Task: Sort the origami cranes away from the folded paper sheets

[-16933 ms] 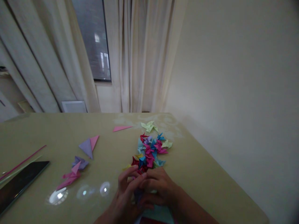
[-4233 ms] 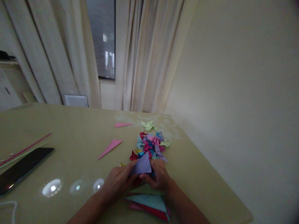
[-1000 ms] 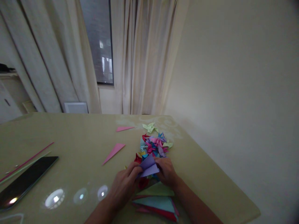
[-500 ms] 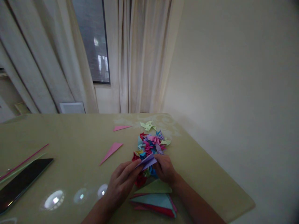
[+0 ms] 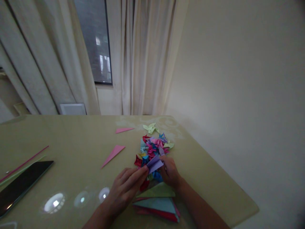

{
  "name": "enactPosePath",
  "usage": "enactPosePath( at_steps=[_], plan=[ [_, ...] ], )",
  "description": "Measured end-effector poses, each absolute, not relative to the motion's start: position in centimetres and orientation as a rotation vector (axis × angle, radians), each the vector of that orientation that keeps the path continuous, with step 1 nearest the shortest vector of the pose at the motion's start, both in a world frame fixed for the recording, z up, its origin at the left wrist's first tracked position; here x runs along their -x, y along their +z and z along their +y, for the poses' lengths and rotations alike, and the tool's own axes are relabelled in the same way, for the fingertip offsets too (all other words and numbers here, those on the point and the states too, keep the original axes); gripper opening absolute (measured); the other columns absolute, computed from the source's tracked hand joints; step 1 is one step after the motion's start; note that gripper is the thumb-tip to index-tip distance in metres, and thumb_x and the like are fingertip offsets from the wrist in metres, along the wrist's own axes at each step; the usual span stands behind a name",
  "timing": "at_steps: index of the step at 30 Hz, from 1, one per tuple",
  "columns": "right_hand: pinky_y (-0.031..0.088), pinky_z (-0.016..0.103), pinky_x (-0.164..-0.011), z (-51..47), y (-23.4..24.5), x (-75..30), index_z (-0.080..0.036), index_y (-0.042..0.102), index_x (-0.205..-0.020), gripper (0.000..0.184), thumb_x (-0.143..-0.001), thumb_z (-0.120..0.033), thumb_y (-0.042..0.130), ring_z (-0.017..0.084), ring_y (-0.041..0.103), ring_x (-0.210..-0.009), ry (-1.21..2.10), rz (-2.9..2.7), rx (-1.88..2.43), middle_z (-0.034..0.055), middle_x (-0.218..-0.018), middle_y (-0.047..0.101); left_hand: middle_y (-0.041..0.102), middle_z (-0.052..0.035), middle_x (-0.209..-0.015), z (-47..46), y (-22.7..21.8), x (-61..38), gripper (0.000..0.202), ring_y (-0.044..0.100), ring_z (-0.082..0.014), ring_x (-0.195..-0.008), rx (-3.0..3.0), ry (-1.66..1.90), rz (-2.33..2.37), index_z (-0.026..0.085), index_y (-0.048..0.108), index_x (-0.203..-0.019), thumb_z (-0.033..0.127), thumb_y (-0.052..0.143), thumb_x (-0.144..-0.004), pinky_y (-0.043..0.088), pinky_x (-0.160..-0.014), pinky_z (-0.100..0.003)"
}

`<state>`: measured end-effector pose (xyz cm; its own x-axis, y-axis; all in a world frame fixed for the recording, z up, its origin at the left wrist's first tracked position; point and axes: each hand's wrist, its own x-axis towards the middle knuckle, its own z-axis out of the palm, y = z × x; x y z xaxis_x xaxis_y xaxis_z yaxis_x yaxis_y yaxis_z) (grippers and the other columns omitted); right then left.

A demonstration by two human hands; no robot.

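Observation:
A folded piece of purple paper (image 5: pixel 155 163) is held between my two hands, its folded layers partly spread. My left hand (image 5: pixel 130 184) grips its left end at the fingertips, the thumb hidden below. On the right side, my right hand (image 5: pixel 169 170) pinches the other end with curled fingers. Under and beyond the paper lies a heap of small colourful folded paper pieces (image 5: pixel 152 148). Closer to me, between my forearms, rests a stack of folded paper triangles (image 5: pixel 157 205) in green, light blue, red and pink.
Two pink paper triangles (image 5: pixel 113 156) lie left of the heap, one farther back. A light green folded paper (image 5: pixel 151 128) sits behind it. At the left are a black phone (image 5: pixel 23 186) and thin pink and green strips (image 5: pixel 26 163). A wall (image 5: pixel 238 95) borders the table's right side.
The purple paper has shifted slightly right, and its layers show more broadly. My left hand has followed it right; my right hand has barely moved. The camera view has shifted slightly.

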<state>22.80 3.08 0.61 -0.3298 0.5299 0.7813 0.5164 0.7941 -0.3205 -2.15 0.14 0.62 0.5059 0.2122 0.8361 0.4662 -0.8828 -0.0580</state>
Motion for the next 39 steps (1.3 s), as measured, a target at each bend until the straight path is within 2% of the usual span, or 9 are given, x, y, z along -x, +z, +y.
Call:
enactPosePath(
  at_steps=[5, 8, 16, 22, 24, 27, 32, 35, 39],
  plan=[
    [0.042, 0.029, -0.059, 3.2, 0.7, -22.7, -0.022, 0.060, -0.103, 0.030, -0.114, -0.033, 0.035, 0.016, 0.059, -0.055, -0.028, -1.963, 0.715, -0.0023, -0.066, 0.063, 0.072, -0.0151, -0.134, 0.2, 0.7, 2.2, 0.041, 0.066, -0.0232, -0.118, 2.457, -1.260, -0.613, 0.014, 0.059, -0.148, 0.011, 0.050, -0.108, 0.058, -0.097, -0.036],
    [0.041, 0.030, -0.060, 2.9, 0.7, -22.7, -0.022, 0.058, -0.096, 0.030, -0.114, -0.031, 0.035, 0.017, 0.057, -0.054, -0.096, -1.949, 0.745, -0.0019, -0.064, 0.061, 0.069, -0.0150, -0.139, 0.3, 0.7, 2.2, 0.042, 0.065, -0.0232, -0.118, 2.459, -1.217, -0.664, 0.016, 0.058, -0.150, 0.014, 0.046, -0.109, 0.057, -0.098, -0.036],
    [0.042, 0.032, -0.061, 2.0, 1.1, -22.4, -0.023, 0.056, -0.087, 0.033, -0.114, -0.031, 0.038, 0.017, 0.058, -0.056, -0.194, -1.973, 0.715, -0.0004, -0.065, 0.062, 0.065, -0.0170, -0.143, 0.6, -0.3, 2.4, 0.057, 0.062, -0.0236, -0.128, 2.498, -1.226, -0.843, 0.016, 0.036, -0.164, 0.011, 0.044, -0.108, 0.054, -0.107, -0.035],
    [0.040, 0.031, -0.056, 2.2, 1.3, -22.3, -0.022, 0.059, -0.085, 0.036, -0.112, -0.040, 0.043, 0.016, 0.054, -0.053, -0.233, -1.958, 0.695, -0.0006, -0.062, 0.059, 0.071, -0.0155, -0.128, 0.9, -1.3, 1.5, 0.065, 0.070, -0.0225, -0.114, 2.522, -1.255, -0.971, 0.020, 0.020, -0.170, 0.012, 0.040, -0.108, 0.058, -0.101, -0.034],
    [0.042, 0.030, -0.054, 2.2, 1.4, -22.3, -0.021, 0.062, -0.095, 0.036, -0.111, -0.048, 0.047, 0.015, 0.054, -0.050, -0.177, -1.971, 0.686, -0.0020, -0.061, 0.060, 0.072, -0.0156, -0.122, 1.1, -1.6, 1.3, 0.066, 0.073, -0.0227, -0.104, 2.499, -1.272, -1.071, 0.021, 0.015, -0.171, 0.016, 0.038, -0.109, 0.062, -0.091, -0.032],
    [0.046, 0.028, -0.053, 2.3, 1.4, -22.4, -0.018, 0.061, -0.123, 0.041, -0.107, -0.056, 0.055, 0.014, 0.055, -0.046, -0.032, -2.000, 0.674, -0.0041, -0.064, 0.063, 0.073, -0.0132, -0.113, 1.1, -1.7, 1.1, 0.066, 0.075, -0.0209, -0.087, 2.476, -1.310, -1.254, 0.022, 0.009, -0.171, 0.024, 0.035, -0.111, 0.063, -0.074, -0.028],
    [0.046, 0.026, -0.051, 2.6, 1.4, -22.4, -0.019, 0.045, -0.154, 0.052, -0.110, -0.047, 0.051, 0.013, 0.054, -0.045, 0.025, -2.034, 0.696, -0.0063, -0.065, 0.063, 0.072, -0.0142, -0.128, 0.9, -1.2, 1.3, 0.060, 0.077, -0.0216, -0.096, 2.528, -1.289, -1.263, 0.026, 0.016, -0.169, 0.029, 0.034, -0.111, 0.064, -0.078, -0.029],
    [0.045, 0.028, -0.051, 2.6, 1.6, -22.4, -0.017, 0.042, -0.155, 0.048, -0.112, -0.038, 0.040, 0.015, 0.055, -0.047, -0.113, -2.027, 0.622, -0.0036, -0.067, 0.063, 0.072, -0.0144, -0.131, 0.9, -0.9, 1.2, 0.055, 0.078, -0.0235, -0.101, 2.590, -1.251, -1.158, 0.026, 0.026, -0.165, 0.031, 0.035, -0.111, 0.065, -0.082, -0.033],
    [0.042, 0.029, -0.051, 2.4, 1.8, -22.1, -0.017, 0.052, -0.140, 0.034, -0.110, -0.026, 0.039, 0.016, 0.056, -0.049, -0.235, -2.039, 0.433, -0.0015, -0.068, 0.062, 0.077, -0.0124, -0.122, 0.7, -0.8, 1.0, 0.053, 0.078, -0.0217, -0.093, 2.660, -1.268, -1.063, 0.024, 0.030, -0.163, 0.029, 0.036, -0.110, 0.064, -0.078, -0.031]
  ],
)
